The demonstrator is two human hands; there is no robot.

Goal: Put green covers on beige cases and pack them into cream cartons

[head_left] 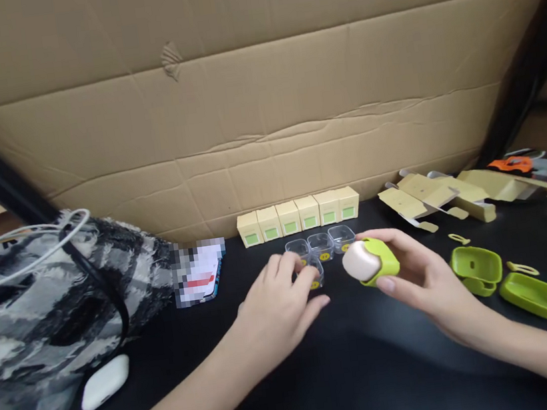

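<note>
My right hand (422,279) grips a lime-green case cover (385,259) with a smooth white earbud case (362,264) sitting in it, its white end facing left. Thumb below and fingers behind, it is held above the table. My left hand (281,301) hovers left of it, fingers loosely bent and thumb apart, with nothing visible in them. Just beyond those fingers stands a small clear plastic box (317,273) with a yellow sticker, partly covered by the hand. More clear boxes (320,246) form a row behind it.
Several cream cartons (298,216) line the cardboard wall. Flattened cartons (423,195), an open green cover (476,265), a green shell (537,294) and pale yellow loops (522,268) lie right. On the left are a white case (105,383), a phone-like item (204,271) and shaggy fabric (61,280).
</note>
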